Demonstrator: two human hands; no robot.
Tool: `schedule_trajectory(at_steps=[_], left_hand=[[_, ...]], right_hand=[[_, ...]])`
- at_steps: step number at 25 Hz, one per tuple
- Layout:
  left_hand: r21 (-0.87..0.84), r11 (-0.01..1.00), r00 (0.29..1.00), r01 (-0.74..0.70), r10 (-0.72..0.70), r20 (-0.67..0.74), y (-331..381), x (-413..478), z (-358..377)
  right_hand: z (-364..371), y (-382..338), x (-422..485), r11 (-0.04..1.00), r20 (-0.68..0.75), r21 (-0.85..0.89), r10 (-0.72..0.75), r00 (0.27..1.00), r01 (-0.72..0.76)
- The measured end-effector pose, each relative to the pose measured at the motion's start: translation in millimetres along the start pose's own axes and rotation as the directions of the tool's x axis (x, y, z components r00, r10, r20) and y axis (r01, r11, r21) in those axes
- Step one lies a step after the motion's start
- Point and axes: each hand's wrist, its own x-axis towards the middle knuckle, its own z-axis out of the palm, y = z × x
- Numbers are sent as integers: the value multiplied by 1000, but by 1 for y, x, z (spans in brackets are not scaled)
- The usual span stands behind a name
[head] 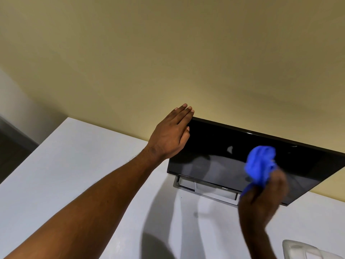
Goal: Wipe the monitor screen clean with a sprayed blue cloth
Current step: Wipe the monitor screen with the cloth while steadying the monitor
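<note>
Against the screen's middle, right hand (261, 200) is gripping the bunched blue cloth (260, 163) mid-wipe, left hand (170, 133) lying flat, bracing the monitor (214, 146) corner beyond; wiping seemingly underway, far side likely remaining.

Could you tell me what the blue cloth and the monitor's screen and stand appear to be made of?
Blue cloth: soft fabric, perhaps microfibre; it bunches in folds. Monitor screen: glossy glass or plastic, mirroring the desk. Stand: grey, matte, metal or painted plastic; unclear which.
</note>
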Motion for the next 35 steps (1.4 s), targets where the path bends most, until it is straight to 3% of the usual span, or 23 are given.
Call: schedule_trajectory(at_steps=[1,3,7,11,14,17,19,22,24,27,35], left_hand=[[-3,1000,1000,-3,3,-6,0,0,0],[-12,1000,1000,-4,4,-11,0,0,0],[-21,1000,1000,-2,2,3,2,0,-1],[-18,1000,1000,4,-4,7,2,0,-2],[-36,999,1000,18,-18,8,3,-1,-2],[-32,999,1000,12,-12,2,2,0,-1],[-31,1000,1000,3,-3,-13,1,0,2],[-20,1000,999,-15,14,-34,0,-1,4],[-10,1000,999,-27,27,-46,-3,-2,4],[4,999,998,-47,48,-50,-3,0,6],[28,997,996,-72,73,-45,-13,1,10]], right_hand=[[-1,7,20,998,-93,35,-57,994,60],[10,8,46,994,-120,82,-62,991,72],[61,-4,39,983,167,-55,-162,973,173],[110,-19,26,931,256,-134,-299,920,339],[132,-24,11,831,325,-185,-452,830,525],[141,-16,-1,629,449,-123,-654,609,767],[143,-5,-14,437,528,-53,-751,396,898],[138,26,-43,178,632,68,-769,95,982],[130,36,-48,94,694,67,-720,22,993],[126,42,-29,148,661,34,-745,89,988],[62,81,54,409,541,-231,-700,466,883]])
